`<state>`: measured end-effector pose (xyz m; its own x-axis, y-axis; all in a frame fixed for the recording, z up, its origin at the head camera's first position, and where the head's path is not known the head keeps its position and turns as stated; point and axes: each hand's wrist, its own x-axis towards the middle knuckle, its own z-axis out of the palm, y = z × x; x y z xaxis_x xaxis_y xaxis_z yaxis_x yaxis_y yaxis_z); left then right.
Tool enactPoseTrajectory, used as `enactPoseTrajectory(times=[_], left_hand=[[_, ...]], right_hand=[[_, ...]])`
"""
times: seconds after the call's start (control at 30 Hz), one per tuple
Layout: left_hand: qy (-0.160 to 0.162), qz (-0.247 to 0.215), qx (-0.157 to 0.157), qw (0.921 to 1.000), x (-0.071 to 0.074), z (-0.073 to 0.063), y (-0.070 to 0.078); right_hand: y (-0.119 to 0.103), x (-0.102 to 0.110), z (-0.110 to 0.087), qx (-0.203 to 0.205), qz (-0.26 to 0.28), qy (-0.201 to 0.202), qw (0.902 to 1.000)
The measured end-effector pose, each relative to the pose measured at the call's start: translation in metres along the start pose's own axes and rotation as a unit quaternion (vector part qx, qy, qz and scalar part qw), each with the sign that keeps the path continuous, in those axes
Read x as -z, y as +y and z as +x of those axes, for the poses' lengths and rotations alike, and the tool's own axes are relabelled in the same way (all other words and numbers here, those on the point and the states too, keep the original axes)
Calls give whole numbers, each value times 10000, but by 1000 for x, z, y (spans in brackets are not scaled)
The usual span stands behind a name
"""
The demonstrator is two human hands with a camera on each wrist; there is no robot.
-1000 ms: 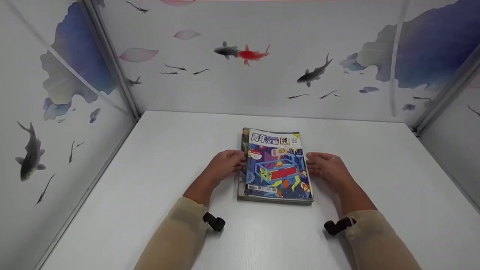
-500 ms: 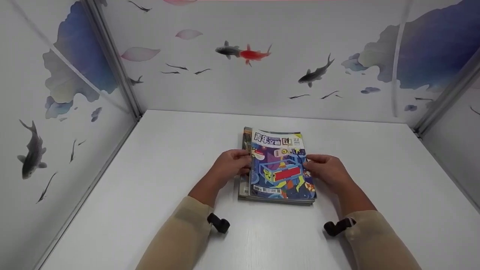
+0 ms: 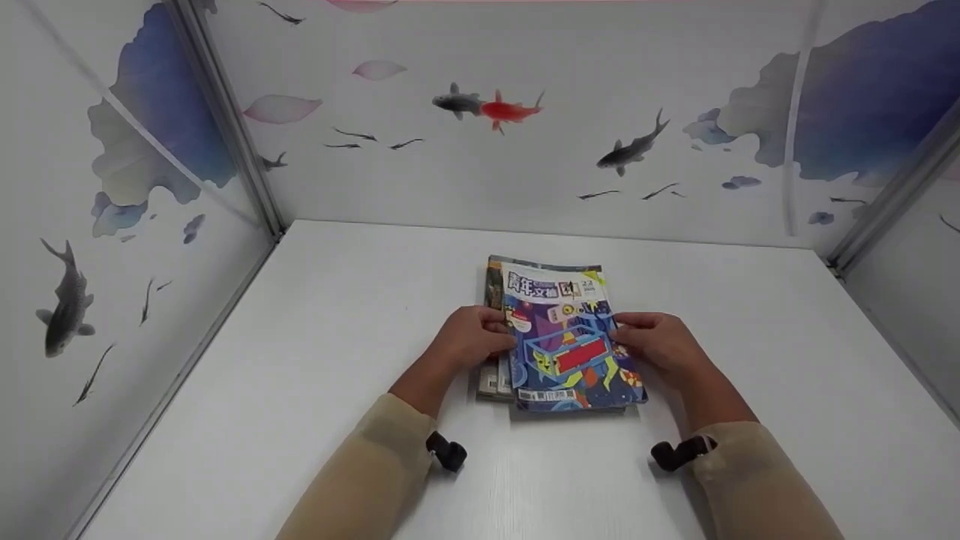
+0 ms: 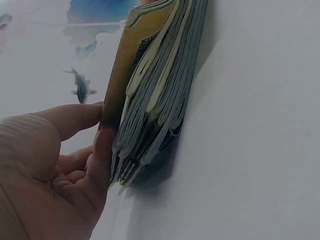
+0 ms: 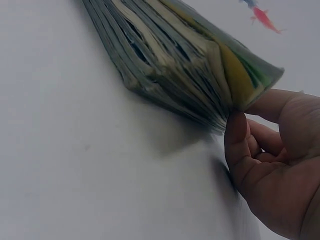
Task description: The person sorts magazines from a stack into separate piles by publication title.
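A colourful magazine (image 3: 566,352) with a red block on its cover lies at a slant over a stack of magazines (image 3: 493,384). The stack shows along the left and far sides. My left hand (image 3: 474,339) pinches the top magazine's left edge, thumb over the cover. At the opposite edge, my right hand (image 3: 658,341) pinches it between thumb and fingers. The left wrist view shows the left thumb (image 4: 82,120) against the cover, and the layered page edges (image 4: 157,95). In the right wrist view, the right fingers (image 5: 237,145) reach under the lifted edge.
The magazines sit on a white table (image 3: 360,300). White panels with painted fish enclose it, with a back wall (image 3: 525,180) and a left wall (image 3: 187,277). Black devices are strapped at the left cuff (image 3: 448,452) and right cuff (image 3: 675,454).
The top magazine has shifted right and toward me, turning slightly and baring more of the stack at the left. My left hand has moved right, and both hands have closed on its edges.
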<state>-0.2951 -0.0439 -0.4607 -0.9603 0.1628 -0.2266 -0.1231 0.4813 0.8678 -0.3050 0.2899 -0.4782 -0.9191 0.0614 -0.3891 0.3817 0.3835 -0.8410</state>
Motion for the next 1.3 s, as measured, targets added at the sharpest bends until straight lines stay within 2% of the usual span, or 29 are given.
enactPoseTrajectory(times=[0.13,0.3,0.53,0.67,0.8,0.97,1.3], left_hand=[[-26,-197,144,9997,-4,-2,3],[-69,-674,210,9975,-6,-3,4],[-137,-1471,248,9887,-5,-3,5],[-252,-1764,177,9838,-4,-3,5],[-316,-1922,107,9808,-4,-4,4],[-288,-2061,175,9780,-4,-6,5],[-270,-2438,218,9692,-7,-11,15]], right_hand=[[0,2,-2,-77,29,-47,10000],[-3,5,-5,-98,200,-143,9996],[-8,8,-8,24,665,-253,9975],[-8,10,-9,184,852,-340,9956],[-8,11,-9,275,1018,-382,9937],[-10,15,-13,276,1153,-424,9920],[-16,22,-20,279,1233,-308,9915]])
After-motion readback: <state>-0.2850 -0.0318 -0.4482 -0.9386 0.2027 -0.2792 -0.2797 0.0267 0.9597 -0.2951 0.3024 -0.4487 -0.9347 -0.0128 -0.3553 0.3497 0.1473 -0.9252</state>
